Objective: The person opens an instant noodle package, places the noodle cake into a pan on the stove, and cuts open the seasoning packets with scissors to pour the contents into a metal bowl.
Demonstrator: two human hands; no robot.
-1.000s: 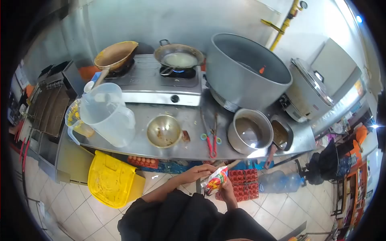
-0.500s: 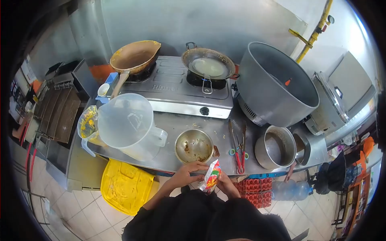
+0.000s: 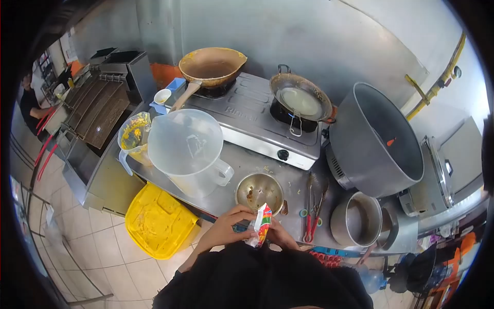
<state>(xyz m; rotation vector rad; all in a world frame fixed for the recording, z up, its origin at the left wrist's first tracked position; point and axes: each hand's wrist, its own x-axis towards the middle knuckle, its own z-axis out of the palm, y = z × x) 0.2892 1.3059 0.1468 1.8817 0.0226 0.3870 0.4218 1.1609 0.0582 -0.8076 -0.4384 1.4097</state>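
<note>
Between my two hands is a small red, white and green packet (image 3: 261, 225), held upright just in front of the counter's edge. My left hand (image 3: 226, 226) pinches it from the left side. The fingers of my right hand (image 3: 280, 236) are closed on its right side, partly hidden behind it. Right beyond the packet, a shallow metal bowl (image 3: 259, 192) with brown residue sits on the steel counter. Red-handled tongs (image 3: 315, 211) lie to the right of the bowl. A large clear plastic jug (image 3: 186, 147) stands to its left.
Two pans, one brown (image 3: 211, 67) and one with whitish contents (image 3: 300, 101), rest on the gas stove (image 3: 242, 110). At right are a big grey pot (image 3: 381, 139) and a smaller pot (image 3: 356, 219). A yellow bin (image 3: 159, 221) stands below. Another person (image 3: 32, 103) is at far left.
The view has turned, so the counter now appears tilted and the person at far left shows. My hands have brought the packet up near the bowl, from lower in front of the counter.
</note>
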